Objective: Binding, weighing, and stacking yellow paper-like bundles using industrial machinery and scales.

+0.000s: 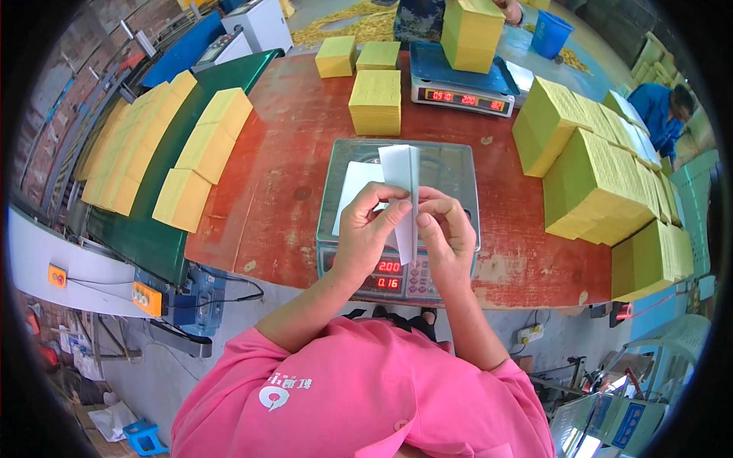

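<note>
Above the near weighing scale [449,172], both my hands hold a folded white paper [398,164] upright, its long edge turned toward me. My left hand [370,225] pinches it from the left with thumb and forefinger. From the right, the thumb and curled fingers of my right hand [444,233] press on the same edge. Another white sheet [356,187] lies on the scale's platform behind my left hand. Red digits glow on the scale's front panel, partly covered by my left wrist.
Yellow paper blocks [376,103] stand behind the scale. A second scale [462,88] bears a tall yellow stack. More yellow stacks [595,179] line the red table's right side. Along the left runs a green conveyor belt [164,168] carrying yellow blocks. A person in blue [658,114] is at far right.
</note>
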The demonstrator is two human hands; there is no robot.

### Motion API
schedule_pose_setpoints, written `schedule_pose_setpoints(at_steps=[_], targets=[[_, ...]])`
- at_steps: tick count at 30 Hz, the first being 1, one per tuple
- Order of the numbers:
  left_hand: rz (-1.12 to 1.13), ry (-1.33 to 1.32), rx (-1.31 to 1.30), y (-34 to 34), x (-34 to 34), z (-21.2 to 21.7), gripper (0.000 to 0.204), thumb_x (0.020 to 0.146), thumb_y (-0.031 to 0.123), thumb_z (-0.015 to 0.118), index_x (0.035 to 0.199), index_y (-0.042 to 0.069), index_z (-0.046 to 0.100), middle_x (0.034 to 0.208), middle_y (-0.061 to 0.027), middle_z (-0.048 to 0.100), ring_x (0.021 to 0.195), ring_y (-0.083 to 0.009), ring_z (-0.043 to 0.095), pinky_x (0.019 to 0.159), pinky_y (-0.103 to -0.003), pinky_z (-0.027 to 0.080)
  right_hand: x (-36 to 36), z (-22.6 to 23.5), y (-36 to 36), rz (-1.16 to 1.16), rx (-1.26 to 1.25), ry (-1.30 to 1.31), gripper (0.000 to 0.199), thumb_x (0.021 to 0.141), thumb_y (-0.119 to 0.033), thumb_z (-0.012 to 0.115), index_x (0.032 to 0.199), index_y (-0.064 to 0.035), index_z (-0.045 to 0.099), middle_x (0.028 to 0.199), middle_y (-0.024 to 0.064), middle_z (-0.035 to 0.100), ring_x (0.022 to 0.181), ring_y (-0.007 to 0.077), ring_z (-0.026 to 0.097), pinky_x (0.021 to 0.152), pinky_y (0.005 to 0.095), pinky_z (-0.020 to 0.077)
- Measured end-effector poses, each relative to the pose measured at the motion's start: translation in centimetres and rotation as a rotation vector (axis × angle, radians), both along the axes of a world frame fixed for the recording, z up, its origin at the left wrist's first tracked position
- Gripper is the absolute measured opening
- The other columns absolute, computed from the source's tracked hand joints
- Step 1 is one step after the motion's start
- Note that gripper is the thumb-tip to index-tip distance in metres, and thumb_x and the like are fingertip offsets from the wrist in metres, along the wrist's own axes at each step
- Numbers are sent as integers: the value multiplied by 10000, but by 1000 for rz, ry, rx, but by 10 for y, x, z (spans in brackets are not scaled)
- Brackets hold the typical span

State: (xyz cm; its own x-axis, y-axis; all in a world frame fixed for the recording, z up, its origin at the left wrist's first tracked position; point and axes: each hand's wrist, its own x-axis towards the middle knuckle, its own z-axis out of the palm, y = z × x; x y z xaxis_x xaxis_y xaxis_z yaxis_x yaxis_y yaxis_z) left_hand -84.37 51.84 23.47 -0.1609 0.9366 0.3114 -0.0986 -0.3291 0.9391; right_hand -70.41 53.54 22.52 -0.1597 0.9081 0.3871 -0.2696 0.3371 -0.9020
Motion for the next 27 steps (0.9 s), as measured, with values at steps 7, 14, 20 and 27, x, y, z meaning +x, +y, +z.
schedule_pose_setpoints(at_steps=[7,14,20,27], targets=[[171,333,-23,0,4,-9,211,910,-10,574,1118,14,601,1038,-33,606,912,-96,575,804,-240,484,0,-9,-6,-74,-85,-9,173,863,31,610,1034,2,619,1119,91,641,955,106,610,799,272,527],[-72,229,-65,8,35,11,495,880,-73,567,1362,10,494,848,-14,622,805,-59,562,763,-212,453,94,-11,-7,-531,1,-108,55,878,18,624,934,21,621,917,52,649,780,65,572,692,234,481],[-355,347,-99,25,72,39,84,866,-46,620,935,1,621,913,-24,641,864,-74,586,796,-231,458,247,-50,-13,-908,-165,-406,67,863,-43,660,892,7,625,714,62,628,690,100,580,636,273,478],[-503,187,48,96,202,110,107,803,-34,648,891,22,621,926,-44,624,854,-127,581,777,-260,459,403,-135,-3,-1007,-287,-1070,82,844,-124,615,907,-76,593,771,181,656,746,381,649,652,468,501]])
